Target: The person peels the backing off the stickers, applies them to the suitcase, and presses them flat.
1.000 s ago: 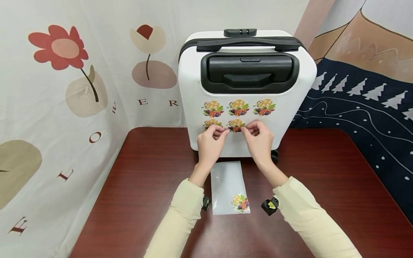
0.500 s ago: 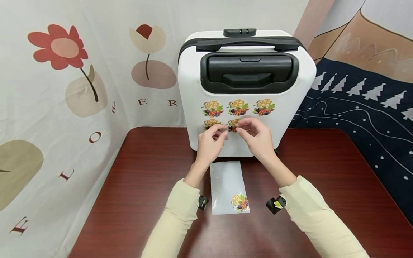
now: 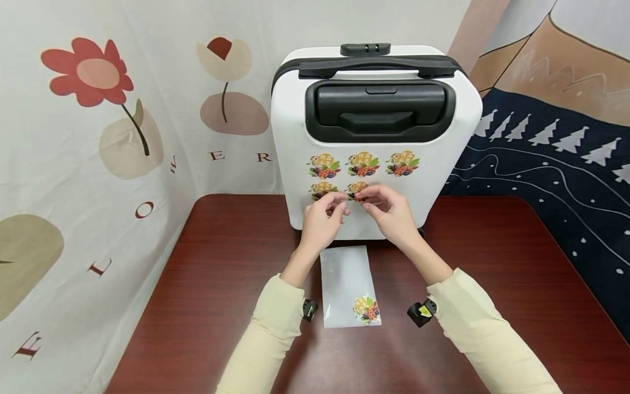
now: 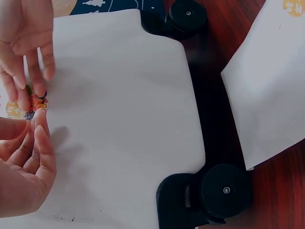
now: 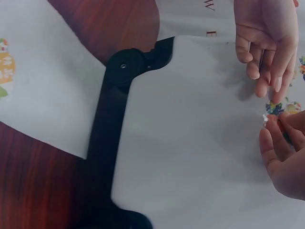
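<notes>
A white suitcase (image 3: 295,164) stands upright on the table, with fruit stickers on its shell. Three form the upper row, including a middle one (image 3: 363,164); below are a left one (image 3: 322,189) and the fruit sticker (image 3: 355,189) between the hands. My right hand (image 3: 394,213) touches this sticker with its fingertips, partly covering it. Beside its left edge, my left hand (image 3: 319,221) has loosely bent fingers that pinch nothing visible. In the right wrist view, the sticker (image 5: 275,109) lies against the shell, near both hands' fingertips.
A white backing sheet (image 3: 344,273) lies before the suitcase, one fruit sticker (image 3: 366,310) at its lower right corner. Black wheels (image 4: 226,191) project from the suitcase's base. The brown table (image 3: 216,284) meets patterned cloth walls at the back.
Both hands held the sticker's edges a second ago. My right hand has shifted left over it and now touches its face; the left fingers have loosened at its edge.
</notes>
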The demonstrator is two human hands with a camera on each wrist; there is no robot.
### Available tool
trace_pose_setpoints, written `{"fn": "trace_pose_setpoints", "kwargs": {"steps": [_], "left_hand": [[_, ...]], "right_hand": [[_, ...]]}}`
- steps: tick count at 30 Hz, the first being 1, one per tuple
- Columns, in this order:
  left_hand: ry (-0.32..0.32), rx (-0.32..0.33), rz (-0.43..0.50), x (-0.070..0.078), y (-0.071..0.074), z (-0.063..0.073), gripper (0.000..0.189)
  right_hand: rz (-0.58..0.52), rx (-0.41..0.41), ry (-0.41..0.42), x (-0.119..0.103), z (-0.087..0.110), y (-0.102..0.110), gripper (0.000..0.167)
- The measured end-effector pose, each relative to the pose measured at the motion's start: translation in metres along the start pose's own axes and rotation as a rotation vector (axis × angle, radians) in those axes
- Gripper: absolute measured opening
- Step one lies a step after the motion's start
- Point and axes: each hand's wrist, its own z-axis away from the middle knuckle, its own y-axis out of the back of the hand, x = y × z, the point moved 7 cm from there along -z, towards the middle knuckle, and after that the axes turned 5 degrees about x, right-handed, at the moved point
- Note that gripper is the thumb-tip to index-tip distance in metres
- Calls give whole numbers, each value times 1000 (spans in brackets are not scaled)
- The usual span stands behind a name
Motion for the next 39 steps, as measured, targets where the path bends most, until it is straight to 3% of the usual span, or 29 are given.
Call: {"fn": "trace_pose_setpoints", "kwargs": {"steps": [9,20,32,36,39], "left_hand": [[34,-63,-36,-5,-7,1,18],[43,-114,-37,-7,-10,1,20],[67,-133,-57,-8,-11,2,21],[83,-140,-67,-8,-10,3,20],[83,-141,-68,-8,-10,3,20]], "right_hand": [[76,-8,-117,15,5,5,18],[-54,33,14,-18,-8,11,20],[-5,48,-98,9,2,16,17],[-12,48,-112,7,3,17,18],[-44,50,-78,-1,1,17,19]]}}
